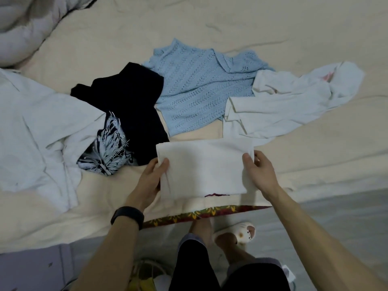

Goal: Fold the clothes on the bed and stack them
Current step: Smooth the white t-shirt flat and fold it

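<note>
A folded white garment (pixel 204 166) lies as a flat rectangle at the bed's near edge. My left hand (pixel 150 181) grips its left side, thumb on top. My right hand (pixel 259 172) holds its right side, fingers curled around the edge. Beyond it lie unfolded clothes: a black T-shirt with a white butterfly print (pixel 130 114), a light blue knitted top (pixel 197 91), a crumpled white garment (pixel 294 101) at right and a large white shirt (pixel 35 131) at left.
The cream bed sheet (pixel 210 28) stretches far and right. A grey duvet (pixel 23 28) is bunched at the top left. A patterned mattress edge (pixel 201 213) shows below the sheet. On the floor are my feet, a white cat slipper (pixel 244 231) and a fan (pixel 147 276).
</note>
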`<move>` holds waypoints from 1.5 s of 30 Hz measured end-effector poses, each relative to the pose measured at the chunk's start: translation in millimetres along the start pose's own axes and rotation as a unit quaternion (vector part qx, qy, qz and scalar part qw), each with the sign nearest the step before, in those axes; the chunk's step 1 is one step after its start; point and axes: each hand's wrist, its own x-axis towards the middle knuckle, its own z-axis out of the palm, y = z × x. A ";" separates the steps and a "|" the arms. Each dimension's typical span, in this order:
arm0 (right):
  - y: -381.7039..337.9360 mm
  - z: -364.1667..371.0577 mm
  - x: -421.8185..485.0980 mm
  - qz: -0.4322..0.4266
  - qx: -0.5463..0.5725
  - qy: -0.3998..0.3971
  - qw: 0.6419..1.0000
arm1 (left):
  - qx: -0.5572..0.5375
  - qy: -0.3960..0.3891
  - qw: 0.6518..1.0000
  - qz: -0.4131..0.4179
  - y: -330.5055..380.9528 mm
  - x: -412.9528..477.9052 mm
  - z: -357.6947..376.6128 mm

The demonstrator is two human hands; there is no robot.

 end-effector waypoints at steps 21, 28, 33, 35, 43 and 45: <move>-85.7 -445.5 -237.0 -0.199 0.052 0.454 0.867 | 0.263 -0.058 0.834 0.481 188.3 -325.0 400.8; -87.5 -573.2 -262.4 -0.225 0.082 0.551 0.799 | 0.230 -0.146 0.794 0.544 216.2 -364.9 536.2; -92.2 -649.4 -255.4 -0.210 0.083 0.593 0.773 | 0.250 -0.216 0.773 0.541 241.4 -372.9 633.1; -90.4 -678.8 -250.1 -0.192 0.081 0.603 0.770 | 0.259 -0.259 0.765 0.529 248.8 -371.4 674.1; -70.5 -793.6 -228.3 -0.125 0.109 0.616 0.771 | 0.300 -0.418 0.734 0.444 265.9 -366.5 825.3; -63.6 -823.1 -217.9 -0.118 0.109 0.610 0.776 | 0.303 -0.429 0.729 0.438 267.6 -366.6 862.5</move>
